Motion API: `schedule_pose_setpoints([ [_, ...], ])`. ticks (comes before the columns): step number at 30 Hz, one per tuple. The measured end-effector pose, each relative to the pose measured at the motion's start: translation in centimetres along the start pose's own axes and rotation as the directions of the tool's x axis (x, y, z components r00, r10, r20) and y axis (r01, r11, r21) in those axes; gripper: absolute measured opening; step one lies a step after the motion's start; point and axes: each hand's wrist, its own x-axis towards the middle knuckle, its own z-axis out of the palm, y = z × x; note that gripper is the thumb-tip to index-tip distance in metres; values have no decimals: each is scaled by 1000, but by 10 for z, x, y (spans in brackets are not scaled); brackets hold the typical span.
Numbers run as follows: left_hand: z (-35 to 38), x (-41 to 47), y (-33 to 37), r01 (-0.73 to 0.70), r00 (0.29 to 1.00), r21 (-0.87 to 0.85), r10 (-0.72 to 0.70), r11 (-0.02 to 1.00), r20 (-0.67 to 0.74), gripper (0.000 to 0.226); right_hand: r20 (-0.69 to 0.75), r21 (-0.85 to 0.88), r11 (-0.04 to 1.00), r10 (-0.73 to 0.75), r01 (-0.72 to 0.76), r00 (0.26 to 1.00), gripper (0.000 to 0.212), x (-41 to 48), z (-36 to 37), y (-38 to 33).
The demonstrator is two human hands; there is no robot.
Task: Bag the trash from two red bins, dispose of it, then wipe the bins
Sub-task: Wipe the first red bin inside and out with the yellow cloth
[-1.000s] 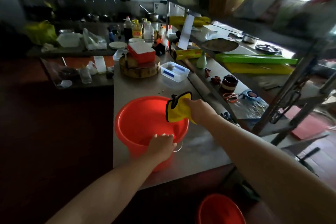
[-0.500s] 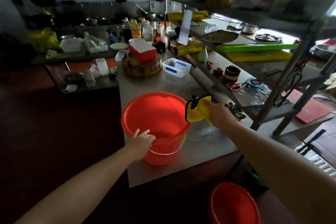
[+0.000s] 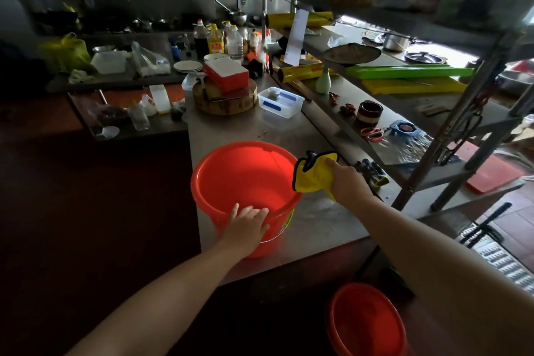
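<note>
Red plastic bin point(image 3: 245, 176) stands upright on the steel counter point(image 3: 318, 228), close to its left edge and near the front edge, mouth open and the inside bare. The left hand point(image 3: 247, 228) rests on the near rim, fingers spread and fairly straight over the lip, not clasping. The right hand point(image 3: 348, 182) grips a bunched yellow cloth point(image 3: 313, 175), which touches the bin's right rim. Bare steel lies beyond the bin up to a clear plastic container point(image 3: 280, 101) and a round wooden block point(image 3: 225, 98); a narrower strip runs between the bin and the metal rack point(image 3: 433, 173) on the right. A second red bin point(image 3: 367, 324) sits on the floor below the front edge, partly cut off by the frame.
</note>
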Motion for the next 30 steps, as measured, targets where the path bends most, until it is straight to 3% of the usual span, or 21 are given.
schedule_pose_setpoints([
  [10, 9, 13, 17, 120, 983, -89, -131, 989, -128, 33, -16, 112, 991, 76, -73, 997, 75, -11, 5, 12],
  [16, -30, 22, 0, 66, 961, -205, -118, 976, -251, 37, -69, 154, 988, 27, -16, 997, 72, -10, -5, 9],
  [20, -63, 33, -7, 95, 928, -356, -212, 930, -305, 37, -105, 184, 982, -11, 30, 994, 68, -3, -10, -3],
  [25, -66, 28, -24, 163, 920, -535, -324, 829, -221, 38, -80, 53, 989, -130, 135, 988, 65, -4, 9, -28],
  [30, -28, 13, -42, 195, 936, -575, -326, 794, -132, 37, 123, -16, 978, -203, 206, 971, 63, -24, 73, -46],
])
